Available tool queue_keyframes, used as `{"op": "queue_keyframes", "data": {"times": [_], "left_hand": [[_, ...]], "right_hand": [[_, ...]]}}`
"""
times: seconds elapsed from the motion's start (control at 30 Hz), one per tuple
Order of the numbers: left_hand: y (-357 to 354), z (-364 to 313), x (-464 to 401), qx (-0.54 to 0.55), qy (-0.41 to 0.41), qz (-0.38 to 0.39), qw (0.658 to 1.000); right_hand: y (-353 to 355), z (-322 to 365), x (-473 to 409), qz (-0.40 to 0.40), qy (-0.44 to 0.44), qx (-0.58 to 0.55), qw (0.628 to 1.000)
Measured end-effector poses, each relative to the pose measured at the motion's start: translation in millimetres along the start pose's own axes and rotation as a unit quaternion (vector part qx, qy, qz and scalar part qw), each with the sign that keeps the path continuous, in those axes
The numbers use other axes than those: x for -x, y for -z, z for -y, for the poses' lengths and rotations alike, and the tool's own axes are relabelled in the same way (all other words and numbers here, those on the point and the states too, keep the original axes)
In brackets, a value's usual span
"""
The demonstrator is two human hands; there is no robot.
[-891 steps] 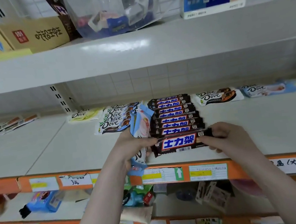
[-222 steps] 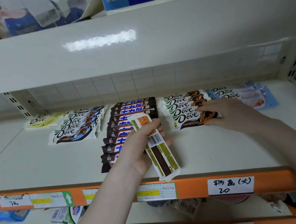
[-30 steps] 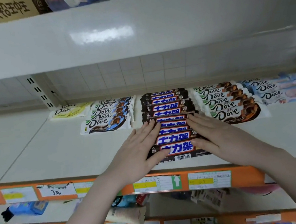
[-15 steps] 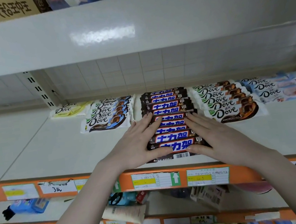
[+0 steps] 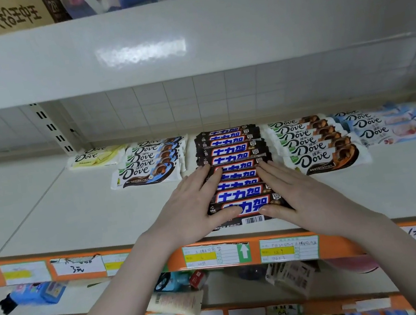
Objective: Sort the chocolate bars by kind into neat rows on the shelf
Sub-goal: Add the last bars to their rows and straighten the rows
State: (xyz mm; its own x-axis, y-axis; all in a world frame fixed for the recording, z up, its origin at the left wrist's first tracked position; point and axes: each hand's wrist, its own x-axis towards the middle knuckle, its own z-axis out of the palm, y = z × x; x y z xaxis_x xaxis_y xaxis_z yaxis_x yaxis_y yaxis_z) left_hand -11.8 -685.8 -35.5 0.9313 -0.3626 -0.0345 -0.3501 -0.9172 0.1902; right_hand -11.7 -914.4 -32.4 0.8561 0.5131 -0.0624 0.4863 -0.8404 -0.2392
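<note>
A row of dark brown bars with blue-and-white lettering (image 5: 232,151) runs front to back down the middle of the white shelf (image 5: 64,216). My left hand (image 5: 194,204) lies flat against the row's left side and my right hand (image 5: 299,193) against its right side, fingers straight, both thumbs on the front bar. Left of it lies a row of Dove bars with blue wrappers (image 5: 148,173), and a single yellow Dove bar (image 5: 95,157) beyond. To the right are a row of orange Dove bars (image 5: 326,157) and a row of pale blue Dove bars (image 5: 394,131).
An upper shelf (image 5: 185,33) overhangs the work area, with a cardboard box (image 5: 5,14) on top. The orange front rail (image 5: 345,242) carries price labels. Lower shelves hold assorted goods, including a blue packet (image 5: 38,293) and a tube (image 5: 178,302).
Since a second ago both hands have stayed pressed on the sides of the dark bar row, and the front bars look squared up a little. Seven seconds ago the hands held and placed Dove bars.
</note>
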Motion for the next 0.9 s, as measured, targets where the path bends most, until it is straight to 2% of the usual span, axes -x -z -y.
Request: {"op": "queue_keyframes", "data": {"times": [0.23, 0.33, 0.47, 0.9], "left_hand": [[-0.4, 1.3, -1.0, 0.021, -0.016, 0.023, 0.999], [-5.4, 2.4, 2.2, 0.008, -0.038, -0.032, 0.999], [-11.1, 0.9, 14.8, 0.052, -0.080, -0.087, 0.992], [-17.3, 2.0, 23.7, 0.071, -0.087, -0.052, 0.992]], "right_hand": [[-2.4, 1.7, 1.8, -0.007, 0.006, 0.007, 1.000], [-4.1, 1.7, 5.4, -0.036, 0.009, 0.014, 0.999], [-4.8, -1.8, 13.8, -0.060, 0.023, 0.012, 0.998], [-2.8, 5.1, 23.4, -0.029, 0.015, 0.009, 0.999]]}}
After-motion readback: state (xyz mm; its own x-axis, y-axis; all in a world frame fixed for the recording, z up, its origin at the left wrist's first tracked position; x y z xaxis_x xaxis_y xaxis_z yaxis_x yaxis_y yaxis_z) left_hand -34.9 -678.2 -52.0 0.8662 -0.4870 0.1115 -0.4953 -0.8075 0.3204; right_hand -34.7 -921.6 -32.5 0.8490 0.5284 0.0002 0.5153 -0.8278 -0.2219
